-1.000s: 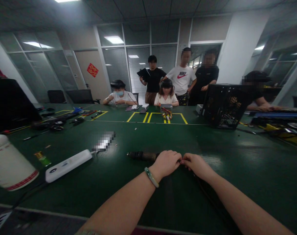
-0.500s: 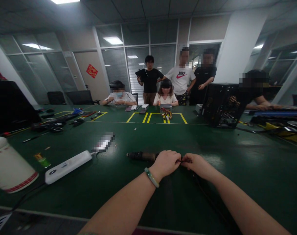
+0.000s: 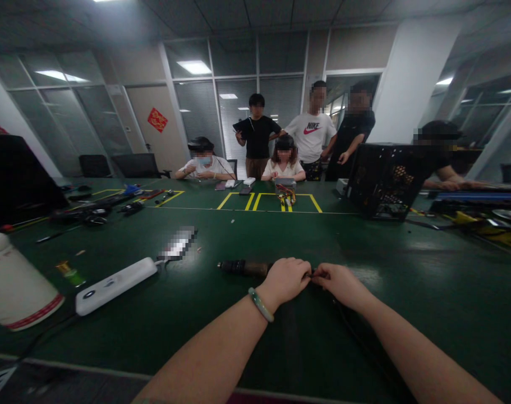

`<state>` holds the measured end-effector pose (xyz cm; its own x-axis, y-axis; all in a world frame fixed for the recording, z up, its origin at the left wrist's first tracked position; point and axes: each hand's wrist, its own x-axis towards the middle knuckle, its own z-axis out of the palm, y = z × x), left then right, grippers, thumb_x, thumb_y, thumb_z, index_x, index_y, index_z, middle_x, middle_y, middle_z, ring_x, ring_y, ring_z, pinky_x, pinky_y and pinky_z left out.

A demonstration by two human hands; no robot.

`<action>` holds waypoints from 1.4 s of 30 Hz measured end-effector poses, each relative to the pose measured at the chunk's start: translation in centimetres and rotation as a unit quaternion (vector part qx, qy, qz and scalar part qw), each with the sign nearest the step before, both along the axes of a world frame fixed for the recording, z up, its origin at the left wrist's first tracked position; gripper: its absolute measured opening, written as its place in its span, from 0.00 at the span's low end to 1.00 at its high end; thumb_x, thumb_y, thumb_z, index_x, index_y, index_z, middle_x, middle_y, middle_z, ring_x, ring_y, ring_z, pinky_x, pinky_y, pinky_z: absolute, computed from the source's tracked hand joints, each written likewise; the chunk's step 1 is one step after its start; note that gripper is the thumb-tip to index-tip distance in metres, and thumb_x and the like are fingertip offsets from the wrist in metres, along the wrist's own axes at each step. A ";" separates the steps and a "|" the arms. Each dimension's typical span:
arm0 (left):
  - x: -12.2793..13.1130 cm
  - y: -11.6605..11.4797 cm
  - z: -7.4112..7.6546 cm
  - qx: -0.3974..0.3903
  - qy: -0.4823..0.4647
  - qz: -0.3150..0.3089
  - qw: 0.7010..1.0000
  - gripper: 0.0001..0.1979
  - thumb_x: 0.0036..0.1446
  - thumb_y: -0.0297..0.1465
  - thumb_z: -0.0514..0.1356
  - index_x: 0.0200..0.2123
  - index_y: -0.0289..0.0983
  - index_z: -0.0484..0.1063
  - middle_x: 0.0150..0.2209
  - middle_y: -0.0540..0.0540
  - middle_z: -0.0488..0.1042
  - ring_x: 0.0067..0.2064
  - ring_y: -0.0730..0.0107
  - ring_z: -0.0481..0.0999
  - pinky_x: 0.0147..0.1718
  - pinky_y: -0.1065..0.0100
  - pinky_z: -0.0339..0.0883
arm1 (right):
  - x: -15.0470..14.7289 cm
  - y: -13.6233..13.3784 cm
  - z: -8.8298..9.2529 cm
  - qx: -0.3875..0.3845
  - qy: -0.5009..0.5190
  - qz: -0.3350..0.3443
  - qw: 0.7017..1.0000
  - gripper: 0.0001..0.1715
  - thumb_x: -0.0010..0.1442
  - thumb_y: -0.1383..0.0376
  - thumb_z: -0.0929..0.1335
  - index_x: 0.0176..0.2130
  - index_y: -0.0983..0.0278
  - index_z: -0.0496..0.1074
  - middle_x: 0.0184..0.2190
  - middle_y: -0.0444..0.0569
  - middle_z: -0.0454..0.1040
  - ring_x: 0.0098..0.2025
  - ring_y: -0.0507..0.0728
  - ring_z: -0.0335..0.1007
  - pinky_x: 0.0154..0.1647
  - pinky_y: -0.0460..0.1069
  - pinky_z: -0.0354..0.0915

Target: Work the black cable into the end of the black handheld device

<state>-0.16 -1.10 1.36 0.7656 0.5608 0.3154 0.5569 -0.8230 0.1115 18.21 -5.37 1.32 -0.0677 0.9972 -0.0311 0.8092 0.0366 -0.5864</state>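
Note:
My left hand [image 3: 287, 279] is closed over the near end of a dark cylindrical tool [image 3: 242, 267] that lies on the green table [image 3: 238, 325], its tip pointing left. A green bead bracelet [image 3: 261, 304] circles that wrist. My right hand [image 3: 340, 283] is pinched right beside the left one, fingertips meeting it at the tool's rear end, where a dark cable [image 3: 356, 342] runs back toward me. What the right fingers pinch is too small to name.
A white power strip [image 3: 114, 285] and a white cylindrical container [image 3: 15, 286] sit to the left. A black open computer case [image 3: 385, 180] stands at the right rear. Several people sit or stand at the far side. Tools lie scattered at the left and right edges.
Both hands stay together on the tool; the view has shifted slightly, nothing else has visibly moved.

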 end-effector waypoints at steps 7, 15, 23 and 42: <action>0.0 -0.2 0.4 -0.015 0.009 0.021 1.000 0.08 0.60 0.36 0.57 0.41 0.39 0.66 0.38 0.48 0.72 0.41 0.65 0.72 0.40 0.65 0.64 | 0.2 0.2 -0.3 -0.001 0.016 -0.001 1.000 0.10 0.59 0.60 0.66 0.34 0.63 0.74 0.25 0.44 0.75 0.27 0.53 0.72 0.26 0.45 0.59; -0.4 -0.1 0.3 -0.008 -0.011 -0.004 1.000 0.04 0.60 0.31 0.55 0.39 0.39 0.67 0.38 0.49 0.72 0.42 0.67 0.71 0.41 0.66 0.63 | 0.3 0.3 -0.5 -0.006 0.013 -0.001 1.000 0.10 0.59 0.60 0.66 0.35 0.63 0.75 0.27 0.44 0.76 0.28 0.53 0.72 0.27 0.45 0.60; -0.3 -0.2 0.3 0.003 -0.031 0.005 0.999 0.06 0.60 0.33 0.57 0.40 0.39 0.68 0.38 0.49 0.72 0.42 0.66 0.71 0.43 0.63 0.62 | 0.2 0.2 -0.2 0.002 0.018 -0.002 1.000 0.08 0.58 0.62 0.66 0.34 0.63 0.74 0.26 0.44 0.76 0.27 0.53 0.72 0.27 0.45 0.61; -0.4 0.1 -0.1 0.014 -0.047 -0.013 0.999 0.03 0.59 0.32 0.58 0.37 0.40 0.69 0.39 0.50 0.73 0.45 0.68 0.71 0.59 0.56 0.51 | 0.4 0.5 -0.8 -0.002 0.025 -0.005 1.000 0.09 0.57 0.61 0.67 0.33 0.63 0.74 0.24 0.44 0.75 0.27 0.53 0.72 0.25 0.44 0.59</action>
<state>-0.53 -1.04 1.29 0.7462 0.5311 0.4013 0.5237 -0.8406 0.1386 18.62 -4.84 0.50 -0.0603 0.9977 -0.0317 0.7786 0.0271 -0.6270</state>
